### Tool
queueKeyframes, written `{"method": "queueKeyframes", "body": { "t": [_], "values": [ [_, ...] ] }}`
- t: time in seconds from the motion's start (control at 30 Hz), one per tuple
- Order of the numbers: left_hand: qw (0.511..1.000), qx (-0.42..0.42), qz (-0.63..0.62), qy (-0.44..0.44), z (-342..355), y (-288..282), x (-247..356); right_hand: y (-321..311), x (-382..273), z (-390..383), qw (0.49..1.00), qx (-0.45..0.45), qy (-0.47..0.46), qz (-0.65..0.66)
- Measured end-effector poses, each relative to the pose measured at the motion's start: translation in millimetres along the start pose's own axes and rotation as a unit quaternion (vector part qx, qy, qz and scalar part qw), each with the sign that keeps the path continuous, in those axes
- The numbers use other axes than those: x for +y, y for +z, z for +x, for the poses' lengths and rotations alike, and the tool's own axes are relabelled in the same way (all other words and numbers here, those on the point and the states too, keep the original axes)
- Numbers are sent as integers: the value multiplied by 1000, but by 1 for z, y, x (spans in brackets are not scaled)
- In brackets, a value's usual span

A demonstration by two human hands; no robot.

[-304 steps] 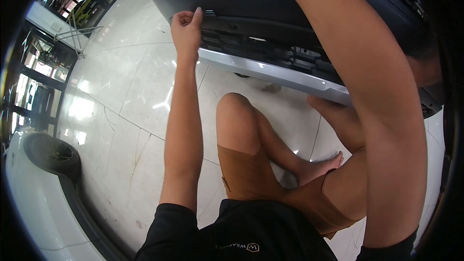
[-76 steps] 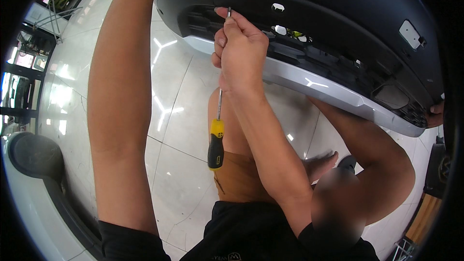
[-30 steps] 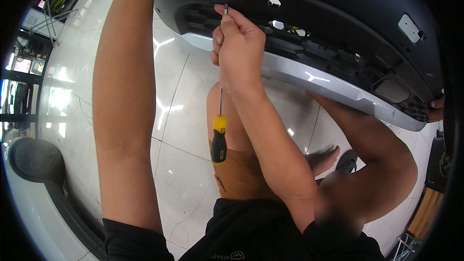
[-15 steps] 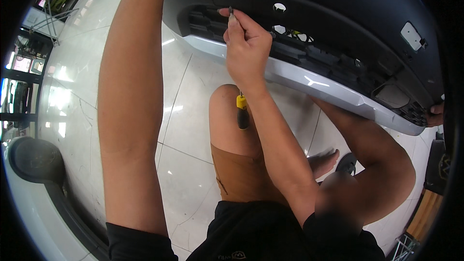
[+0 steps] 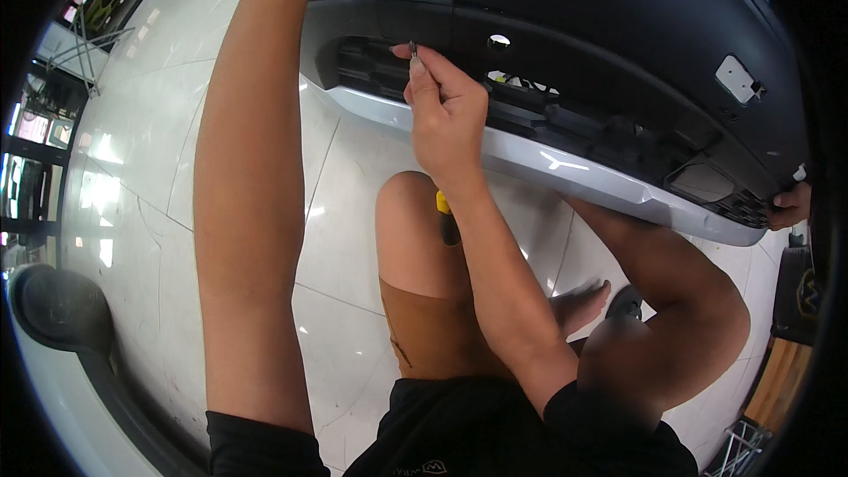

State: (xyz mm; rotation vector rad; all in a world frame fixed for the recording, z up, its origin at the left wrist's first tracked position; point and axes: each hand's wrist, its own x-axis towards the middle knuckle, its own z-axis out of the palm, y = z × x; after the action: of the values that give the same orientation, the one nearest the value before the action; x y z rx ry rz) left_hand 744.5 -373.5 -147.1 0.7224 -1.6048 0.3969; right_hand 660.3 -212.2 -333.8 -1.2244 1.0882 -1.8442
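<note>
My right hand (image 5: pixel 449 119) is closed at the lower trim of a dark bumper (image 5: pixel 609 9), thumb and index pinching a small metal piece (image 5: pixel 412 50) just below a trim tab. A screwdriver with a yellow and black handle (image 5: pixel 443 203) hangs beneath that hand, half hidden by my forearm; its shaft is out of sight, so whether my fingers grip it too is unclear. My left forearm (image 5: pixel 247 212) stretches up past the bumper's left end to the top edge, where the hand is cut off. A silver strip (image 5: pixel 565 163) runs along the bumper's underside.
Another person's hand (image 5: pixel 791 208) touches the bumper's right end. My bent legs (image 5: pixel 406 230) lie under it on white tiles (image 5: pixel 150 168). A white car part with dark trim (image 5: pixel 62 300) is at lower left, a metal stand (image 5: pixel 84 53) upper left, wooden slats (image 5: pixel 777 371) at right.
Since ten seconds ago my left arm has reached up out of frame and my right hand has come to the trim. Lately the screwdriver handle has shifted up and right, behind my forearm.
</note>
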Motion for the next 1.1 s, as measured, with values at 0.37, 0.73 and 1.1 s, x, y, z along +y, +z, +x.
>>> {"method": "queueKeyframes", "body": {
  "t": [0.37,0.73,1.1],
  "values": [
    [1000,3,-10,-15,-2,-8,15,2,-14,-1,997,-3,82,-2],
    [998,-43,30,-38,2,-3,15,7,-20,1,992,51,108,25],
    [999,-1,45,-26,0,-3,13,0,-5,3,999,2,15,-37]
  ]
}}
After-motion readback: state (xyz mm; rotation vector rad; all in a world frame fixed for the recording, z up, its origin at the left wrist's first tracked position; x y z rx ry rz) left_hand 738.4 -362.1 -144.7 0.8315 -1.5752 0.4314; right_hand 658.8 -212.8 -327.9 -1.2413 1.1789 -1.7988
